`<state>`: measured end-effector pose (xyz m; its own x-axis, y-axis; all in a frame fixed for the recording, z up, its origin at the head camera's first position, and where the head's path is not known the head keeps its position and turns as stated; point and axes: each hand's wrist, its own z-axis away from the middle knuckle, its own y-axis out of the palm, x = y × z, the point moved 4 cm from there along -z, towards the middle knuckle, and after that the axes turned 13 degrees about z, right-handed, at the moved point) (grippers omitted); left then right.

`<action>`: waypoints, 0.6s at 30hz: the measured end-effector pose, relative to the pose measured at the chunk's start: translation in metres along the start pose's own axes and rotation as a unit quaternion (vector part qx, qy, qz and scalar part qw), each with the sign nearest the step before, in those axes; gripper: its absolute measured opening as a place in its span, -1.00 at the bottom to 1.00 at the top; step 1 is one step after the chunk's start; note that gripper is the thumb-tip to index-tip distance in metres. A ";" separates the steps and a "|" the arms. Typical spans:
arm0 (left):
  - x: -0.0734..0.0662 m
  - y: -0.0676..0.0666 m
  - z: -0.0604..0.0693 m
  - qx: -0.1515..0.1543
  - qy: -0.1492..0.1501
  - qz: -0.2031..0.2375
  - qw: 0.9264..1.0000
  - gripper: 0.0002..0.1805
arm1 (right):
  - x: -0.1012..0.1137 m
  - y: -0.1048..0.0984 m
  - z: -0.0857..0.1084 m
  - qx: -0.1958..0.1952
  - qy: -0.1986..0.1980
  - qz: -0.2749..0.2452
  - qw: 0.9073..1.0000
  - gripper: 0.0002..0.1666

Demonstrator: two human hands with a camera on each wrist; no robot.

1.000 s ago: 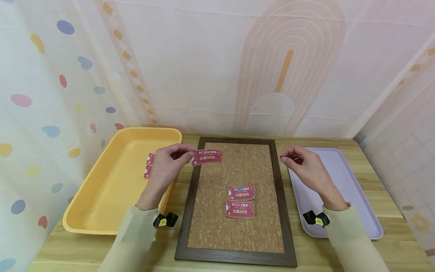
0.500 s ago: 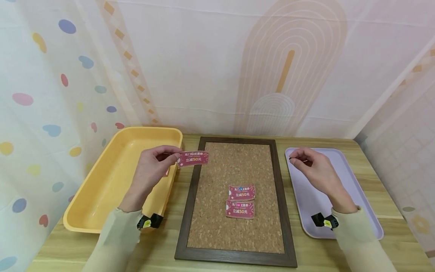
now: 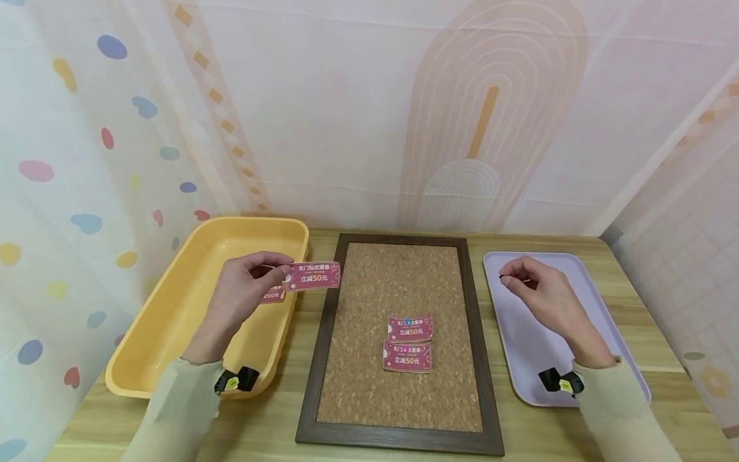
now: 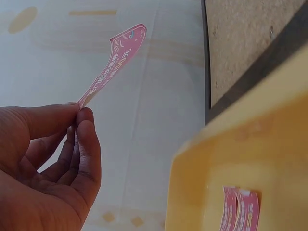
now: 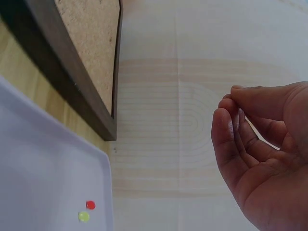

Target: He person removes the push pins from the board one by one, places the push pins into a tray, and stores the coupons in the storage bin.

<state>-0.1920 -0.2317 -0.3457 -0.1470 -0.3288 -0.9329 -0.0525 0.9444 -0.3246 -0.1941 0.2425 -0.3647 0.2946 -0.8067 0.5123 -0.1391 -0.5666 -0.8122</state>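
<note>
In the head view my left hand [image 3: 237,289] pinches the left end of a dark pink coupon [image 3: 314,276] between thumb and fingers. The coupon spans the gap between the yellow basin's right rim and the corkboard. Over the lavender tray's left part, my right hand [image 3: 539,292] holds its thumb and fingertips together; a tiny dark speck at the tips looks like a push pin, mostly hidden by them. Two coupons, the upper one [image 3: 410,328] and the lower one [image 3: 407,357], are pinned on the corkboard [image 3: 398,398], with a blue and a pink pin.
The yellow basin [image 3: 156,314] at left holds two more coupons, one of them the right-hand coupon [image 4: 249,211]. On the lavender tray [image 5: 43,159] lie a red pin [image 5: 90,205] and a yellow-green pin [image 5: 83,216]. The board's dark frame [image 3: 398,436] stands between the containers.
My left hand has carried the coupon left, off the corkboard's upper left and toward the yellow basin. My right hand has moved right, over the lavender tray.
</note>
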 end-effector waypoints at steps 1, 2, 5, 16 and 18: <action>0.000 -0.002 0.000 0.000 0.001 -0.004 1.000 -0.78 | -0.001 0.000 0.000 0.000 -0.001 0.003 1.000 -0.93; 0.001 -0.004 0.001 0.001 0.002 -0.005 1.000 -0.78 | -0.002 -0.001 0.001 0.001 -0.001 0.005 1.000 -0.93; 0.003 -0.011 0.002 0.003 -0.002 -0.014 1.000 -0.78 | -0.004 -0.002 0.001 0.002 -0.001 0.012 1.000 -0.94; 0.018 -0.032 0.003 0.012 -0.017 -0.049 0.999 -0.72 | -0.017 -0.003 0.003 0.010 0.002 0.022 1.000 -0.93; 0.018 -0.035 0.002 0.013 -0.014 -0.056 0.998 -0.73 | -0.020 -0.004 0.002 0.010 0.001 0.024 1.000 -0.93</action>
<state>-0.1908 -0.2704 -0.3518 -0.1139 -0.4321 -0.8946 -0.0417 0.9017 -0.4303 -0.1972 0.2608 -0.3726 0.2856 -0.8332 0.4735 -0.1349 -0.5241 -0.8409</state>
